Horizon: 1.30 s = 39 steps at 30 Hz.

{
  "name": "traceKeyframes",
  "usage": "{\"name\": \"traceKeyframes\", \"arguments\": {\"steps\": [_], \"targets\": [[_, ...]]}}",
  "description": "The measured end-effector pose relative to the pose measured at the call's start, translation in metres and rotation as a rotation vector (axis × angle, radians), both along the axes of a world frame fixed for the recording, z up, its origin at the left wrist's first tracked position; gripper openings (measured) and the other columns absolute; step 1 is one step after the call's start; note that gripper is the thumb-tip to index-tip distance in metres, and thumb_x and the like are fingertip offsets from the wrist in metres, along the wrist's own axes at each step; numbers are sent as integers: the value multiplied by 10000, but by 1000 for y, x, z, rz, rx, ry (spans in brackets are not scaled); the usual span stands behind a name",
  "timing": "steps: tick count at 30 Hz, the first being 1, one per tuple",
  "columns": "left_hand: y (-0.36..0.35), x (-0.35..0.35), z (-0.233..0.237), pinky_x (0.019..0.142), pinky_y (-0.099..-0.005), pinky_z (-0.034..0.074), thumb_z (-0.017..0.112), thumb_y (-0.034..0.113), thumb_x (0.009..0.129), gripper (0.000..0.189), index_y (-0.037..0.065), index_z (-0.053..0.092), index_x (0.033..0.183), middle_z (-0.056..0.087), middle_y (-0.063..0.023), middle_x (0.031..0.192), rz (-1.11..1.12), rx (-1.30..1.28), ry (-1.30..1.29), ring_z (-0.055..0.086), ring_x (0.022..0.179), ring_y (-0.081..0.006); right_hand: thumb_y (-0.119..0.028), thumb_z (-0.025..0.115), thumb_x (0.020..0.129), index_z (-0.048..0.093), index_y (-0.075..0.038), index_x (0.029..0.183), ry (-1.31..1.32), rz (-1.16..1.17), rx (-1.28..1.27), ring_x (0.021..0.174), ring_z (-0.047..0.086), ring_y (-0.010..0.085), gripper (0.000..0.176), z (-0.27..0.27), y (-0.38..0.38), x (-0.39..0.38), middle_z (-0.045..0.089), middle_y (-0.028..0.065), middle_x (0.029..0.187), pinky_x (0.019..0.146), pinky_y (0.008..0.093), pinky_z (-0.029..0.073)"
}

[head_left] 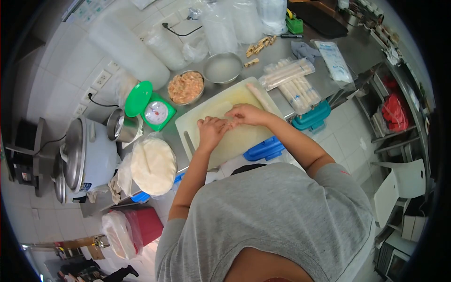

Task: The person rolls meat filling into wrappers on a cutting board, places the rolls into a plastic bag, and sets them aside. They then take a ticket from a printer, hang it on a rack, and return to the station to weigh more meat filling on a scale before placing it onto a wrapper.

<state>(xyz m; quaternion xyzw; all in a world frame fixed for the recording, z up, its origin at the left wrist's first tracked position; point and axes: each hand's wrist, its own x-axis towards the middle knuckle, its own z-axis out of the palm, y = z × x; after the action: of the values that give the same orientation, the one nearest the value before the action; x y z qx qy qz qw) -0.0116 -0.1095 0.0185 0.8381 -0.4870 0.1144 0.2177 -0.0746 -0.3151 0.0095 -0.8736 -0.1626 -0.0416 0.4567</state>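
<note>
Far left on the tabletop [282,49] sits the rice cooker [84,155], then a metal cup [122,126] and the green scale [152,110], with a bagged pile of sheets [152,164] just in front of them. Next over is the bowl of filling [186,87], and right beside it the cutting board [206,155] where I'm working.

The wrapper [221,112] lies flat in the middle of the board, its near edge under my fingers. My left hand [211,131] has its fingers bunched and curled down onto that edge, and my right hand [246,114] does the same just beside it, knuckles nearly touching. Whether I'm truly pinching or only pressing, I can't quite tell from up here.

This stuff looks thin, soft and light, so I'd guess it tears easily. Best to hold it along the rolled edge with flat fingertips, not nails.

Further right: a finished roll [258,96] on the board's corner, an empty bowl [222,67] behind, and bagged rolls [291,80].
</note>
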Motion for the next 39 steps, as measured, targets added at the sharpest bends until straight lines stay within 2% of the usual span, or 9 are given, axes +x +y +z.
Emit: {"name": "traceKeyframes", "arguments": {"steps": [5, 8, 11, 14, 17, 23, 28, 35, 39], "targets": [[-7, -5, 2, 776, -390, 288, 693, 354, 744, 203, 175, 726, 835, 635, 9, 790, 10, 51, -19, 540, 848, -202, -175, 693, 745, 661, -73, 952, -65, 92, -53, 798, 566, 280, 233, -29, -7, 14, 591, 88, 876, 752, 348, 457], [-9, -8, 3, 770, -389, 289, 694, 361, 737, 206, 183, 726, 835, 627, 9, 775, -1, 46, -54, 541, 839, -204, -159, 697, 733, 668, -84, 939, -267, 37, -194, 840, 558, 280, 221, -10, -1, -3, 587, 85, 867, 780, 351, 450], [-16, -9, 2, 765, -391, 291, 697, 379, 724, 226, 189, 725, 844, 624, 8, 779, 0, 66, -26, 540, 838, -204, -178, 731, 694, 661, -80, 899, -153, -47, -157, 878, 548, 286, 238, -27, 2, 4, 578, 86, 862, 799, 364, 440], [-16, -6, -2, 761, -392, 292, 698, 386, 718, 235, 189, 724, 843, 629, 9, 796, 9, 55, -31, 537, 834, -201, -181, 730, 689, 643, -63, 854, -84, -42, -188, 892, 544, 301, 221, -8, -1, -6, 571, 96, 851, 796, 383, 437], [-18, -6, -4, 763, -393, 292, 701, 393, 714, 257, 177, 722, 853, 633, 10, 798, 4, 7, -64, 537, 835, -200, -157, 708, 712, 616, -51, 800, -292, -129, -202, 865, 536, 296, 165, -9, -5, -13, 560, 87, 835, 757, 390, 433], [-28, -12, 2, 776, -398, 291, 704, 438, 698, 340, 157, 716, 889, 638, -10, 801, -15, 57, 21, 544, 855, -210, -156, 724, 703, 636, -47, 939, -50, -51, -223, 900, 548, 309, 275, -18, -11, -6, 564, 116, 933, 799, 394, 441], [-28, -13, 7, 775, -392, 289, 688, 406, 732, 277, 157, 719, 850, 636, -11, 788, -7, -20, 1, 544, 835, -210, -117, 698, 711, 645, -31, 861, -78, -230, -183, 887, 569, 326, 181, 6, -22, -26, 590, 120, 854, 777, 394, 449], [-40, -9, 1, 803, -388, 289, 724, 408, 701, 437, 121, 677, 1027, 652, -42, 828, -52, 66, 79, 554, 865, -216, -118, 733, 663, 613, -25, 957, 114, -211, -229, 864, 585, 322, 331, -21, -21, -16, 598, 122, 884, 753, 389, 462], [-35, -9, 0, 806, -389, 290, 732, 379, 701, 432, 92, 670, 1018, 640, -34, 803, -61, -70, 163, 553, 872, -213, -140, 749, 641, 630, -38, 875, -81, -299, -272, 851, 584, 315, 282, 9, -22, -29, 596, 107, 869, 754, 392, 462]]}}
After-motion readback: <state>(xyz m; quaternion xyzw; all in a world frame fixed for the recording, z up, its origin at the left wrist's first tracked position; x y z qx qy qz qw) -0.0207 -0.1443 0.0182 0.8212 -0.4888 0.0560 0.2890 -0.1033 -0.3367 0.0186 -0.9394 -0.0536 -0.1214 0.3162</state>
